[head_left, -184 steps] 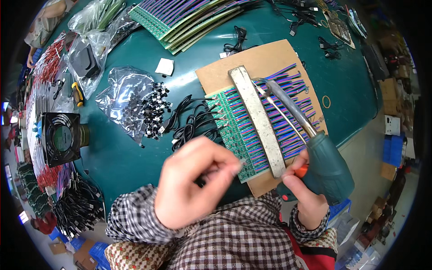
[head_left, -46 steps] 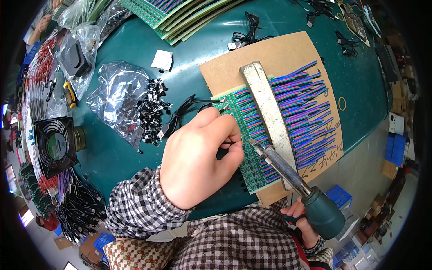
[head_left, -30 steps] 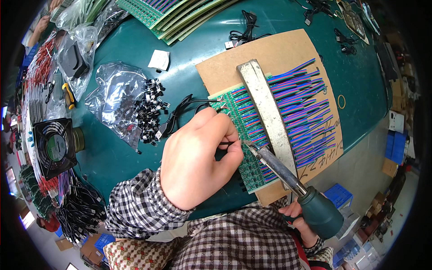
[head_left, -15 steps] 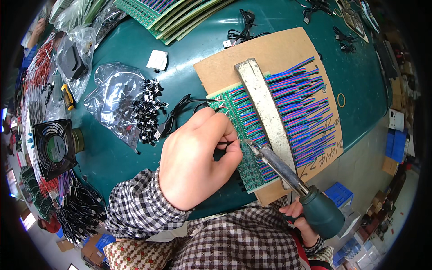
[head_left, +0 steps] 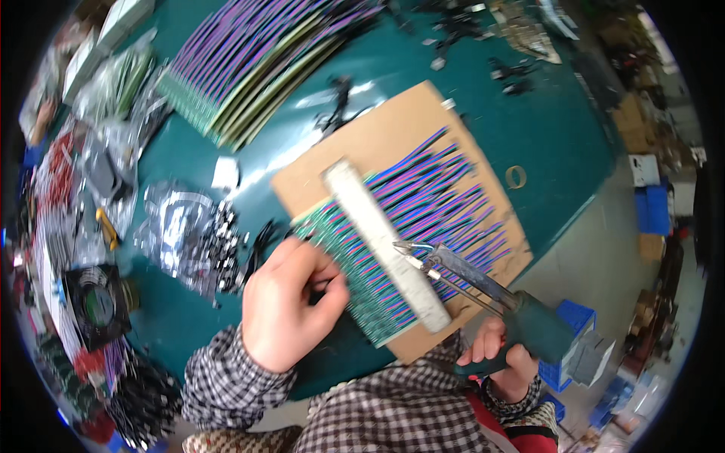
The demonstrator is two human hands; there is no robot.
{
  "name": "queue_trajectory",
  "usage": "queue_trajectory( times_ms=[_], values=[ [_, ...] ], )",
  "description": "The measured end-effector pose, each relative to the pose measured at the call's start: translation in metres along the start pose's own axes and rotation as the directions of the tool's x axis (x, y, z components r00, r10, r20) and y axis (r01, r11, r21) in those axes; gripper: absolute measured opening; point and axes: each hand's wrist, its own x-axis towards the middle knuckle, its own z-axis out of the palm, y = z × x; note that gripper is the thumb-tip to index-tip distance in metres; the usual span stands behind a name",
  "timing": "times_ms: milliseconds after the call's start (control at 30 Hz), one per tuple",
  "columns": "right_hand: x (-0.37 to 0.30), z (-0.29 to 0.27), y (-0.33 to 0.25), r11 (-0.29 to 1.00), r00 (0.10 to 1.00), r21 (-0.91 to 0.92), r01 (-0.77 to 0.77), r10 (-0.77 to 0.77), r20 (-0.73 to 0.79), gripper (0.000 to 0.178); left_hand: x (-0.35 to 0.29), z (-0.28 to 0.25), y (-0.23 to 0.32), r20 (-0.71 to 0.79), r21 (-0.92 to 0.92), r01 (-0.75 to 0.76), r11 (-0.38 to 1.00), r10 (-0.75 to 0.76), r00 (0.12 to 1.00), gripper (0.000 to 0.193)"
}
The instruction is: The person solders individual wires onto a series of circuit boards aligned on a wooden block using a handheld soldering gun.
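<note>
My left hand (head_left: 291, 306) is closed in a pinch beside the left edge of the green circuit board panel (head_left: 340, 260). A short dark piece of black cable (head_left: 321, 285) shows between its fingers, smeared by motion. My right hand (head_left: 502, 355) grips a soldering gun (head_left: 540, 328) with a dark green body. Its metal tip hangs over the panel, next to a metal bar (head_left: 385, 245) that lies across the board. Rows of blue, red and black wires (head_left: 445, 204) run from the panel to the right. Under it lies a brown cardboard sheet (head_left: 317, 170).
Stacked wired panels (head_left: 257, 83) lie at the back left. A clear bag (head_left: 177, 241) with small black connectors (head_left: 223, 245) is left of my hand, near a black fan (head_left: 94, 306) and a yellow-handled screwdriver (head_left: 107, 226). A tan ring (head_left: 516, 177) lies right of the cardboard.
The soldering tip has lifted off the panel's left edge and moved right, over the bar. My left hand has drawn back slightly from the board. The whole view has shifted.
</note>
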Motion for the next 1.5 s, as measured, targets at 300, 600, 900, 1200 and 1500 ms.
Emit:
queue_trajectory(
  times_ms=[300,600,900,1200,1500],
  values=[
    [0.087,-0.069,-0.062,0.861,0.953,0.409,0.302,-0.284,-0.106,0.048,-0.025,0.004,0.016,-0.133,0.139,0.028,0.99,-0.01,0.991,0.018],
    [0.145,-0.137,-0.067,0.592,0.876,0.733,0.336,-0.483,-0.011,0.041,0.112,0.014,0.124,0.054,0.343,-0.534,0.773,0.551,0.833,0.043],
    [0.151,-0.128,-0.065,0.57,0.874,0.721,0.394,-0.474,-0.103,0.042,0.342,0.15,0.13,0.125,0.635,-0.258,0.729,0.233,0.964,0.111],
    [0.155,-0.132,-0.066,0.557,0.884,0.745,0.368,-0.458,-0.094,0.041,0.248,0.176,0.114,0.333,0.501,-0.601,0.623,0.502,0.798,0.039],
    [0.151,-0.127,-0.069,0.543,0.866,0.745,0.387,-0.492,-0.091,0.041,0.201,0.154,0.131,0.528,0.453,-0.654,0.606,0.409,0.745,0.054]
  ],
)
